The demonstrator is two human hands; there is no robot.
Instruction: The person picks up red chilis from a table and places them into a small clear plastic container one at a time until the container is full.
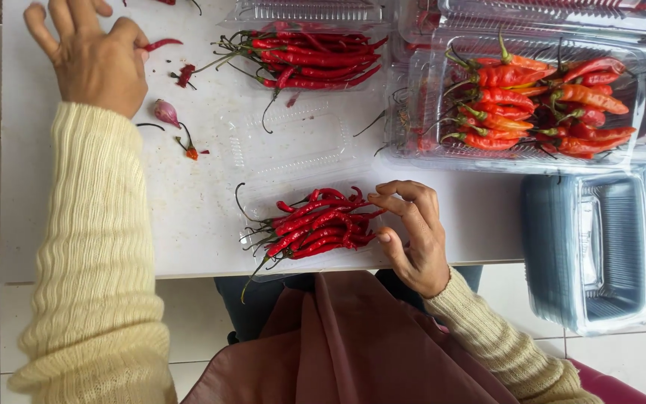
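The white tabletop [188,217] carries everything, with its near edge just above the person's lap. At its far right sits the large clear plastic box of plump orange-red chillies [540,105], and below it, off the tabletop's right end, a nested stack of empty clear plastic trays [600,254]. At the far middle lies a second clear tray of thin red chillies [308,56], and between that and the near edge an empty clear lid [293,142] lies flat.

Right at the near edge rests the clear tray holding a bundle of long thin red chillies [319,228]. Their long axis runs left to right, green stems pointing left and the red tips pointing right towards the right hand [413,239]. That hand's fingers [394,206] are curled and narrow, the tips touching the ends of the bundle, pinching at them rather than closing round the whole lot.

The left hand [91,60] lies far off at the top left, fingers spread wide and holding nothing, beside a loose small red chilli [160,45]. A small pinkish shallot [166,112] and a broken chilli scrap [188,150] lie just below it.

The tray overhangs the near edge slightly, so a push from the right hand could tip it into the lap. The long stems could also snag and drag neighbouring chillies out.
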